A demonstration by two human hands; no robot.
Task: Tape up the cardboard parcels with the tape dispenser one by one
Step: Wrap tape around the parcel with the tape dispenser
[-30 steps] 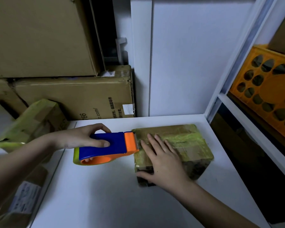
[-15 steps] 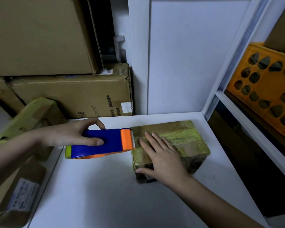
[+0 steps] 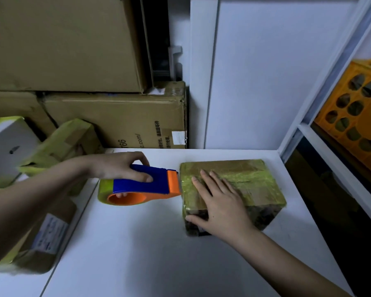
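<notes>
White tabletop (image 3: 137, 254) fills the lower middle of the frame, backed by a white wall panel (image 3: 266, 71) in the upper right. Large brown cardboard boxes (image 3: 116, 121) are stacked in the upper left, one of them printed with dark text and carrying a small white label. At the far right edge an orange plastic crate (image 3: 356, 116) with round cut-outs sits on a white shelf frame (image 3: 321, 138).

Just right of centre, a cardboard parcel (image 3: 244, 181) rests on the tabletop, its upper face already banded with yellowish tape. The right hand (image 3: 221, 202) lies flat on that face, fingers straight and spread, while the thumb reaches down over the near side of the parcel; it presses rather than clutches.

Left of the parcel, the left hand (image 3: 120, 166) grips the tape dispenser (image 3: 141, 185), a blue body with an orange nose and an orange hub, a yellowish tape roll showing at its rear. Fingers curl over the top of the blue body, and a fingertip shows through the hub below. The orange nose meets the parcel's left upper edge; whether the cutting blade actually touches the tape is hard to make out in the dim light.

Along the left edge of the frame more taped parcels (image 3: 69, 138) lie in a heap beside the table, with a pale grey box (image 3: 9, 146) among them and a brown package bearing a white shipping label (image 3: 49, 234) lower down.
</notes>
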